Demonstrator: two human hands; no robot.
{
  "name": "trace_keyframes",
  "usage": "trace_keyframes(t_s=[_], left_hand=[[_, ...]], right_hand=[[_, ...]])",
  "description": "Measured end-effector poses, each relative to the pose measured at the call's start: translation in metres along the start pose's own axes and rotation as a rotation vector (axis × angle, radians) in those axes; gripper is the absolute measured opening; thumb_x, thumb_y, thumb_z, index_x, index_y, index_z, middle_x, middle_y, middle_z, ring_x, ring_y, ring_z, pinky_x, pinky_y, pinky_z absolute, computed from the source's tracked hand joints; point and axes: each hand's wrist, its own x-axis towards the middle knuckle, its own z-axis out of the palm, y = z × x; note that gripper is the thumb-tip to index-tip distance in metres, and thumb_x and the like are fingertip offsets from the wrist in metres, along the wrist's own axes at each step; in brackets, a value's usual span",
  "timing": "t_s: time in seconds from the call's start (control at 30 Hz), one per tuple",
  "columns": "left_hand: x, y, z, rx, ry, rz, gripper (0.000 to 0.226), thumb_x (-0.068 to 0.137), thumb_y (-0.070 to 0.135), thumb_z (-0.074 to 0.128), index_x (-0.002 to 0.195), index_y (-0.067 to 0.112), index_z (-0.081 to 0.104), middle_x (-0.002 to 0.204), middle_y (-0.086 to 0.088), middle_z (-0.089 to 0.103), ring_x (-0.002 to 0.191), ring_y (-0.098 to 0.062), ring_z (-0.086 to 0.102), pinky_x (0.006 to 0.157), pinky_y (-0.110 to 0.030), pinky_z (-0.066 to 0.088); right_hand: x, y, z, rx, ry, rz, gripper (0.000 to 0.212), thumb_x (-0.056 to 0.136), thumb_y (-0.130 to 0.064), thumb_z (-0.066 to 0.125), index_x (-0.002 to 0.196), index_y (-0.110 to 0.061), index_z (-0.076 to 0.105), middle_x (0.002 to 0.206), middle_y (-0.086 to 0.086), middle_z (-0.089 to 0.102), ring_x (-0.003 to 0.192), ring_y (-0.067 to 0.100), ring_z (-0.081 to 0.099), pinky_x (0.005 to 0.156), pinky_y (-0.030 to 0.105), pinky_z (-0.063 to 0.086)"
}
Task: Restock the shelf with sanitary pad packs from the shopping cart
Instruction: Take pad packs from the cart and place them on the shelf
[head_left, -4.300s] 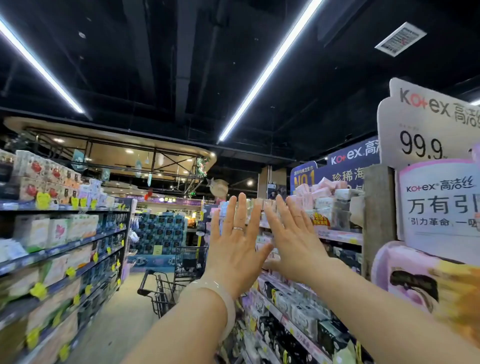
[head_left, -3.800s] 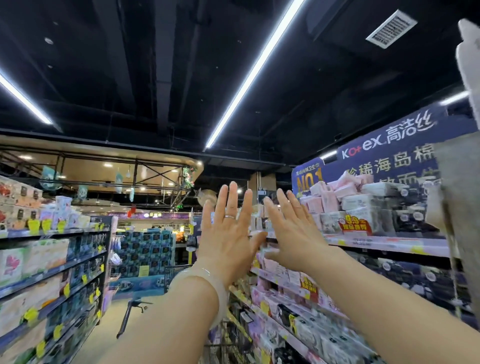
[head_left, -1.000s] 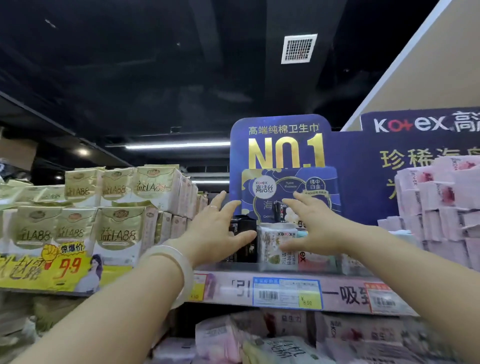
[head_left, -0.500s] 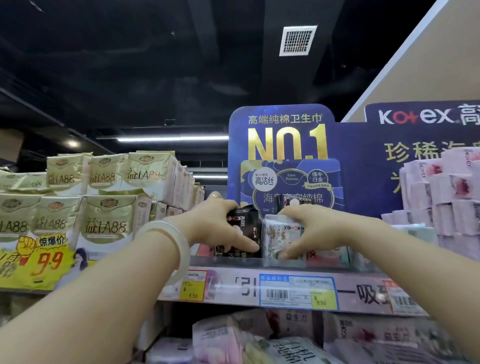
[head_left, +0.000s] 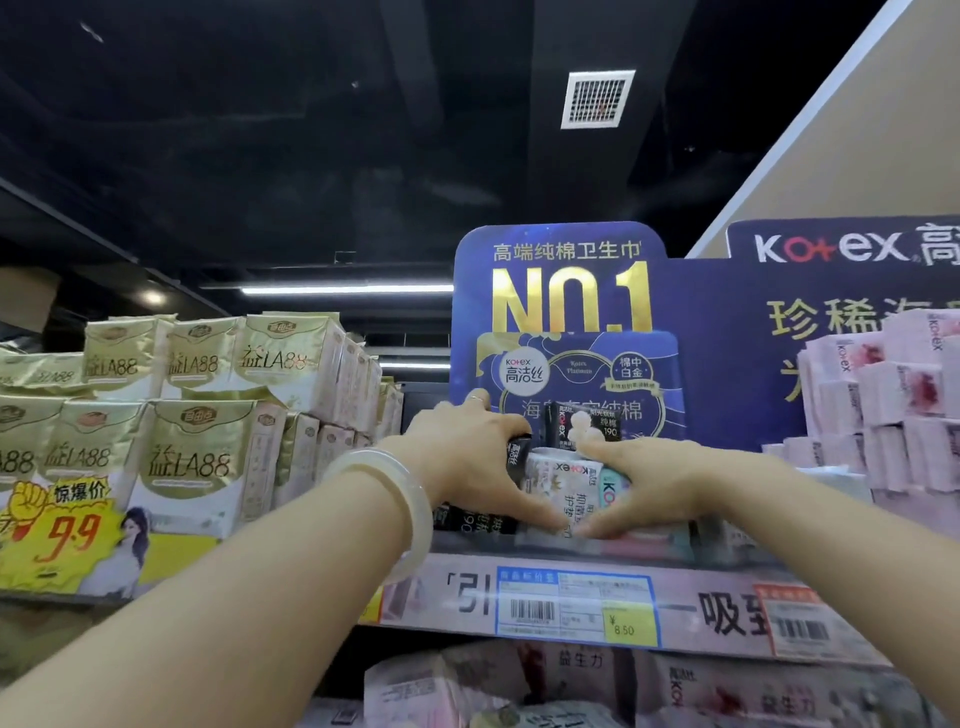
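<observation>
While reaching up to the top shelf (head_left: 571, 564), left hand (head_left: 470, 460) grips black pack (head_left: 519, 457), right hand (head_left: 647, 480) presses loosely on white Kotex pack (head_left: 558, 480). Front row being straightened; cart out of sight, remaining stock unknowable.

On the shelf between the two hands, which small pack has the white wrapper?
The white Kotex pack, where both thumbs meet. The pack under the left hand is black; the one under the right hand is teal.

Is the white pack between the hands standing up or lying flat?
Standing up. The white pack sits on end on the shelf, its print running sideways.
</observation>
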Motion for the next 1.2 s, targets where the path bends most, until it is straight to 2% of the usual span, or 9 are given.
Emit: trace_keyframes(t_s=[0.13,0.33,0.43,0.5,0.6,0.73,0.87,1.0,1.2], left_hand=[[0.003,-0.003,-0.006,-0.212,-0.059,-0.046,0.089,0.063,0.071,0.07,0.14,0.036,0.04,0.105,0.001,0.07,0.075,-0.011,0.063,0.088,-0.034,0.052],[-0.042,-0.018,-0.055,-0.196,0.201,-0.097,0.055,0.063,0.061,0.076,0.109,0.036,0.061,0.091,0.009,0.068,0.057,-0.007,0.06,0.064,-0.029,0.055],[-0.112,-0.045,-0.081,-0.141,0.239,-0.25,0.05,0.06,0.061,0.076,0.102,0.038,0.062,0.083,0.011,0.066,0.055,-0.002,0.06,0.056,-0.026,0.051],[-0.172,-0.065,-0.085,-0.107,0.181,-0.408,0.055,0.053,0.066,0.075,0.1,0.039,0.062,0.08,0.006,0.069,0.046,-0.003,0.061,0.054,-0.025,0.049],[-0.271,-0.098,-0.07,-0.095,0.052,-0.67,0.062,0.043,0.069,0.071,0.097,0.04,0.063,0.079,0.009,0.068,0.053,-0.01,0.066,0.055,-0.025,0.051],[-0.399,-0.132,-0.034,-0.028,-0.098,-0.918,0.07,0.047,0.071,0.069,0.108,0.038,0.061,0.089,0.022,0.053,0.082,-0.009,0.06,0.076,-0.027,0.051],[-0.512,-0.146,0.02,-0.029,-0.26,-1.128,0.062,0.051,0.075,0.07,0.102,0.041,0.059,0.093,0.007,0.055,0.093,-0.017,0.055,0.084,-0.034,0.049],[-0.607,-0.141,0.069,-0.142,-0.376,-1.268,0.062,0.058,0.069,0.072,0.11,0.036,0.061,0.083,0.015,0.048,0.09,-0.015,0.052,0.084,-0.033,0.048],[-0.673,-0.121,0.125,-0.289,-0.514,-1.385,0.064,0.067,0.061,0.073,0.123,0.034,0.054,0.097,0.008,0.048,0.099,-0.014,0.05,0.084,-0.03,0.045]], right_hand=[[-0.001,0.004,0.004,-0.026,0.116,-0.025,0.079,0.067,-0.073,0.06,0.133,-0.037,0.037,0.13,-0.011,0.051,0.119,0.016,0.048,0.094,0.036,0.039],[-0.014,-0.025,-0.033,0.023,0.363,-0.195,0.067,0.052,-0.08,0.05,0.107,-0.043,0.047,0.103,-0.015,0.058,0.092,0.013,0.05,0.074,0.033,0.037],[-0.03,-0.082,-0.047,0.168,0.379,-0.444,0.044,0.055,-0.072,0.064,0.083,-0.041,0.051,0.084,-0.016,0.057,0.076,0.007,0.051,0.065,0.031,0.039],[-0.036,-0.136,-0.035,0.239,0.337,-0.646,0.038,0.057,-0.068,0.067,0.075,-0.041,0.049,0.078,-0.019,0.052,0.074,0.008,0.05,0.06,0.029,0.037],[-0.044,-0.232,0.008,0.26,0.273,-0.897,0.053,0.057,-0.076,0.06,0.091,-0.037,0.048,0.081,-0.018,0.046,0.086,0.016,0.046,0.066,0.031,0.034],[-0.081,-0.364,0.092,0.3,0.082,-1.118,0.082,0.064,-0.077,0.056,0.132,-0.036,0.036,0.132,-0.008,0.049,0.12,0.021,0.047,0.081,0.033,0.041],[-0.143,-0.45,0.174,0.333,-0.094,-1.283,0.074,0.065,-0.077,0.055,0.125,-0.038,0.038,0.12,-0.006,0.052,0.116,0.019,0.049,0.074,0.032,0.039],[-0.206,-0.505,0.241,0.279,-0.346,-1.37,0.076,0.068,-0.075,0.055,0.13,-0.035,0.038,0.125,-0.007,0.049,0.121,0.017,0.045,0.084,0.033,0.042],[-0.257,-0.535,0.317,0.16,-0.61,-1.422,0.093,0.063,-0.082,0.048,0.14,-0.034,0.03,0.139,-0.005,0.041,0.131,0.018,0.036,0.101,0.035,0.039]])
